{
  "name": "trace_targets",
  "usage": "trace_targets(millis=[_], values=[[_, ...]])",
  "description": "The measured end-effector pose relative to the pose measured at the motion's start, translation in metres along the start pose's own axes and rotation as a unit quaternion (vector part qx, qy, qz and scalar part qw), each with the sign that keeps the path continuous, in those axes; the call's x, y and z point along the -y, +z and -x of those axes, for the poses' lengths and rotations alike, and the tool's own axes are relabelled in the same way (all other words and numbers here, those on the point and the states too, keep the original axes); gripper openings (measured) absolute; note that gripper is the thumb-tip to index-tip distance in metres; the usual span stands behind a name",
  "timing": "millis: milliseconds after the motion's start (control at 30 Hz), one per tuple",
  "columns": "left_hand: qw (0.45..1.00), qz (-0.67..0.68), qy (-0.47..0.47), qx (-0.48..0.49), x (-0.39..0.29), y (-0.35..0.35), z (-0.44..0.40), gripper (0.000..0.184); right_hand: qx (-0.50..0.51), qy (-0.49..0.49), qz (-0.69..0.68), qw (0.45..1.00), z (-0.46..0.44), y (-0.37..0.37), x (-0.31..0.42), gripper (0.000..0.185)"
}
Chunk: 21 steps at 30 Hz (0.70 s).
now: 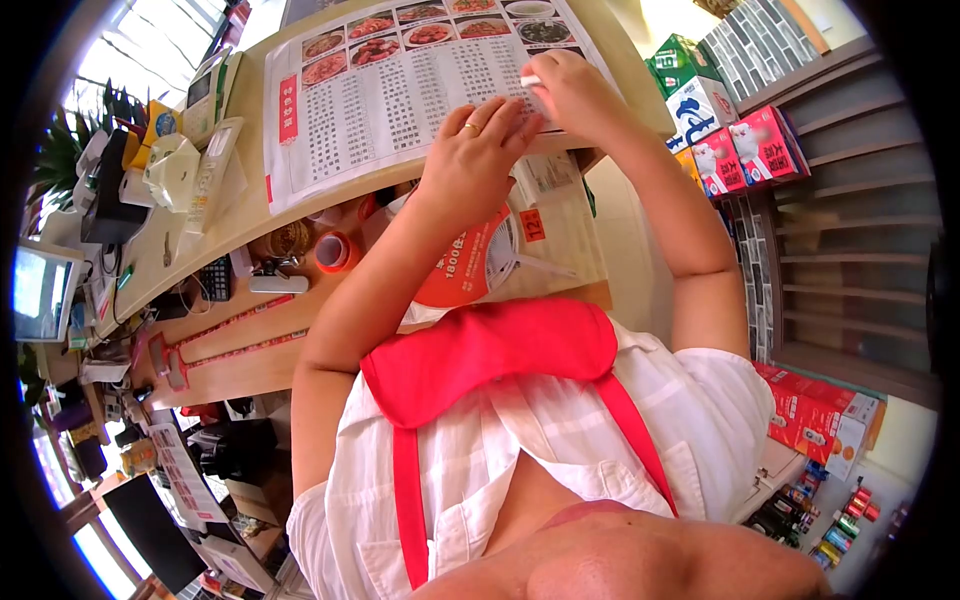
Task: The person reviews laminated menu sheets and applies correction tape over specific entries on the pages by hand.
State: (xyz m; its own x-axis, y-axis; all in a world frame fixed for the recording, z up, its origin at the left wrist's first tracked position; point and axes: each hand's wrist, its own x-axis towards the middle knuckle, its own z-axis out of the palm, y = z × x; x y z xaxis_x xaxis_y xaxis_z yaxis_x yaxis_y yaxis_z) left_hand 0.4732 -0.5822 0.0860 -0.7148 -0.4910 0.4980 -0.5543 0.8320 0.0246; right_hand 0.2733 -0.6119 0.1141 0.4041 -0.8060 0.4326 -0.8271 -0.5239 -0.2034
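A large printed menu sheet (pixel 370 110) with food photos and columns of Chinese text lies on the wooden counter (pixel 225 235). My left hand (pixel 475 150), with a ring on one finger, rests over the menu's near edge, palm down and fingers stretched out. To its right, my right hand (pixel 575 95) is closed in a pinch on a small white piece (pixel 530 82) above the menu. I cannot make out exactly what that piece is.
Below the counter sit a red round fan (pixel 455 270), an orange tape roll (pixel 336 252) and a black calculator (pixel 215 278). A tissue pack (pixel 172 172) and clutter stand at the left, with a screen (pixel 45 290). Stacked cartons (pixel 745 150) are at the right.
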Motion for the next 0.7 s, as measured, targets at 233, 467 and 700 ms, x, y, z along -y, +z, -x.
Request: trace_targets(millis=[233, 467, 700], values=[[1.0, -0.012, 0.004, -0.007, 0.001, 0.001, 0.0, 0.082, 0.012, 0.0, -0.008, 1.0, -0.006, 0.0, -0.005, 0.018], [1.0, -0.001, 0.009, -0.001, 0.0, -0.003, 0.0, 0.082, 0.046, -0.003, -0.013, 0.999, -0.005, -0.005, -0.005, 0.017], [0.998, 0.047, -0.016, 0.03, 0.001, -0.009, 0.001, 0.078, 0.005, 0.005, -0.048, 0.999, -0.006, -0.001, -0.011, 0.017]])
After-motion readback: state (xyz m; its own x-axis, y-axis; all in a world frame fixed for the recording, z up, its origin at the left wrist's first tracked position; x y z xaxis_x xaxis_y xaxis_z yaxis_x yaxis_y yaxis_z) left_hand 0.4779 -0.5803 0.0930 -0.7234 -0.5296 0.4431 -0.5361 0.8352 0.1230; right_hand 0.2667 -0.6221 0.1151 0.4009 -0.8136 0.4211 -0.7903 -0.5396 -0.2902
